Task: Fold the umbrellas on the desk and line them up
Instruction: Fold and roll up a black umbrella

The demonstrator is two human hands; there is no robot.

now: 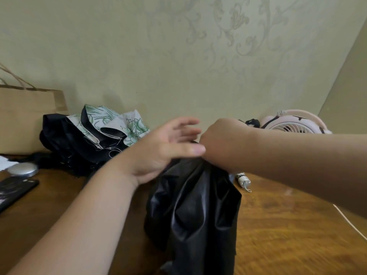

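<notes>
You face a pale yellow-green wall [139,46] with a faint grey scrolling floral pattern, meeting a plainer side wall [349,92] at the right, above a glossy brown wooden desk [288,225] set against it, all in soft, even light.

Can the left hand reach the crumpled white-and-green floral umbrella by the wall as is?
Probably yes. The left hand is open, holding nothing, and the crumpled white-and-green floral umbrella lies just left of it with nothing between. The right hand holds the black fabric umbrella.
</notes>
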